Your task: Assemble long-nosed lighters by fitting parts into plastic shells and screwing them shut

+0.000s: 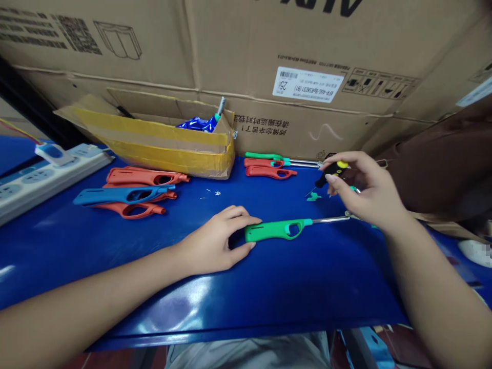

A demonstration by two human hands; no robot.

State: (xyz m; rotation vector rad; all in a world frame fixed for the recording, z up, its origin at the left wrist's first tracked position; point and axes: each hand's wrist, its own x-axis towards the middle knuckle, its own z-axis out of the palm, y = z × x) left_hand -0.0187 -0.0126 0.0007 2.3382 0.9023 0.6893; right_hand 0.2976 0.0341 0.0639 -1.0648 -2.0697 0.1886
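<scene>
A green long-nosed lighter (279, 229) with a metal tube lies flat on the blue table (115, 266). My left hand (217, 241) rests at its handle end, thumb and fingers closed around the butt of the green body. My right hand (363, 187) is raised a little further back and pinches a small black and yellow screwdriver (331, 173), tip pointing down to the left. A small green loose part (313, 196) lies just under the screwdriver tip. The lighter's tube end runs under my right palm.
Orange and blue lighter shells (134, 192) are piled at the left. Green and orange lighters (271, 166) lie at the back. An open taped carton (161, 141) holds a blue bag. A white power strip (42, 174) sits far left. Large cardboard boxes (269, 61) wall the back.
</scene>
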